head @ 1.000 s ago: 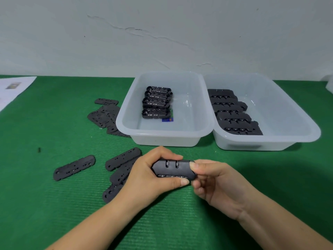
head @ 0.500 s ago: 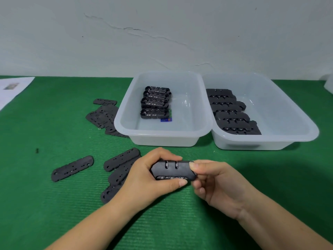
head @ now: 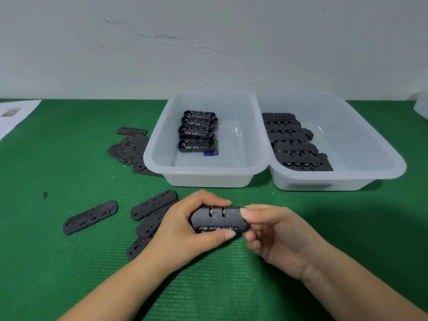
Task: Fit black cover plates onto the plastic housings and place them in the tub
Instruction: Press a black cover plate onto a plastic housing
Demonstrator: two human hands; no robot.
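Holding one housing (head: 218, 219) just above the surface (head: 69, 274), both hands work at the near centre. The left hand (head: 185, 230) wraps its left end, thumb along the front edge and fingers curled over the top. The right hand (head: 275, 232) pinches its right end between thumb and fingers. Whether a plate is already seated on this unit cannot be told; judged by the two-handed grip, the fitting step is in hand or just finishing.

Loose plates (head: 90, 217) lie left of the hands, with a second heap (head: 129, 149) farther back beside the left tub (head: 203, 177).

The left tub contains four open housings (head: 196, 132) in a row, apparently still to be covered. The right tub (head: 347, 179) holds a row of closed units (head: 294, 144), apparently finished. Judged from the counts, the work is past halfway, with about five units left.
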